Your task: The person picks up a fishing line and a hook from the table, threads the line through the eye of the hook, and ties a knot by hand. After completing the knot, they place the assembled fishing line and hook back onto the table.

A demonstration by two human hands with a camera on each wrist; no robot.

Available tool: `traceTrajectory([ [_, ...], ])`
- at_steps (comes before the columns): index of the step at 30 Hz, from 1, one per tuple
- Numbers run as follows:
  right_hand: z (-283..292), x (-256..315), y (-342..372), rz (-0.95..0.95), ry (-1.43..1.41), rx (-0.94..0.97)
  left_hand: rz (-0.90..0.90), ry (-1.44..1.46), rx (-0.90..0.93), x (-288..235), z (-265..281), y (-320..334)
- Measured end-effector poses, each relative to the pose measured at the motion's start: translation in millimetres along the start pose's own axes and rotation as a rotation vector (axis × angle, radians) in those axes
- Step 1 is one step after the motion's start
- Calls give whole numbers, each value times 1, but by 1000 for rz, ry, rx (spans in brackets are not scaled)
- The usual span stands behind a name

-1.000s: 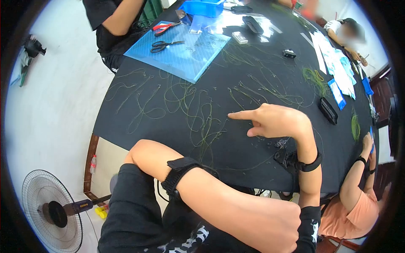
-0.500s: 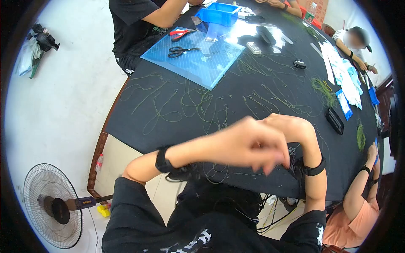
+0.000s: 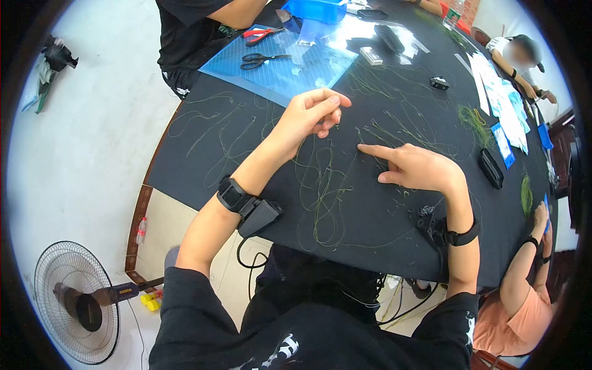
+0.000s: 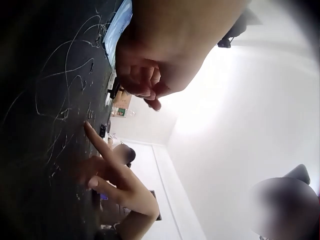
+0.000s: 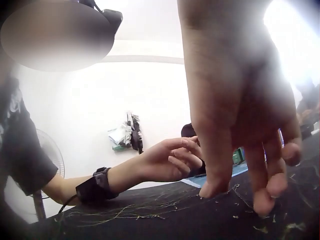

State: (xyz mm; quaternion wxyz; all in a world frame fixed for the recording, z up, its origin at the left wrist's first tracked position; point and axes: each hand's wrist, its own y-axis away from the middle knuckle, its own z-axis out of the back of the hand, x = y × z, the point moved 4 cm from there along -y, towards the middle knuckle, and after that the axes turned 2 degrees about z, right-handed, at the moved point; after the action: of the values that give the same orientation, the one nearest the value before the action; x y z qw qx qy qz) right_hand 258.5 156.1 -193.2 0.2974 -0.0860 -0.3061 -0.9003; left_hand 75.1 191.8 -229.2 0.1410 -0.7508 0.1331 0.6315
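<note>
My left hand (image 3: pixel 311 116) is raised over the table's middle, fingers loosely bent and thumb close to the index finger; nothing shows in it. In the left wrist view, that hand (image 4: pixel 150 65) has its fingers bent inward. My right hand (image 3: pixel 425 169) is low over the black table (image 3: pixel 382 246), its index fingertip at the end of a thin strand and its thumb extended. The right wrist view shows this hand (image 5: pixel 240 110) with fingers pointing down close to the cloth. Looped green strands (image 3: pixel 320 203) lie between and below the hands; more strands (image 3: pixel 394 132) lie beyond the right one.
A blue mat (image 3: pixel 283 68) holds black scissors (image 3: pixel 256 60) and red-handled pliers (image 3: pixel 261 36). Behind it is a blue bin (image 3: pixel 317 11). At the right are a black tray (image 3: pixel 491 168) and a blue packet (image 3: pixel 502 145). Other people are around the table.
My left hand has come from low in front of my body, crossing over the right forearm, up to the left over the table. The right hand keeps its pointing pose, nearly in place.
</note>
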Motion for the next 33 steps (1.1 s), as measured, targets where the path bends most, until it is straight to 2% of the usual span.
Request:
traceTrajectory([
  [2, -1, 0, 2, 27, 4, -12, -10, -140, 37, -2, 3, 1],
  [4, -3, -1, 3, 114, 5, -71, -149, -429, 140, -4, 2, 3],
  [8, -8, -8, 2, 111, 2, -121, -415, -1019, 288, -13, -12, 15],
  [14, -10, -7, -1, 96, 31, -140, -355, -1088, 332, -4, -21, 20],
  [17, -5, -1, 0, -19, -16, -66, -328, -1103, 343, 0, -21, 20],
  [20, -6, 1, -4, -24, 0, -95, -328, -1100, 335, 1, -20, 20],
  [23, -14, -6, -11, 63, 17, -190, -337, -1101, 296, 2, -21, 20],
  [25, -15, -8, -12, 43, 29, -154, -368, -1105, 250, 2, -18, 18],
  [29, -11, -2, -10, -16, 8, -78, -348, -1088, 275, 2, -18, 19],
  [33, -19, -9, -12, 49, 42, -135, -339, -1092, 279, 2, -20, 17],
])
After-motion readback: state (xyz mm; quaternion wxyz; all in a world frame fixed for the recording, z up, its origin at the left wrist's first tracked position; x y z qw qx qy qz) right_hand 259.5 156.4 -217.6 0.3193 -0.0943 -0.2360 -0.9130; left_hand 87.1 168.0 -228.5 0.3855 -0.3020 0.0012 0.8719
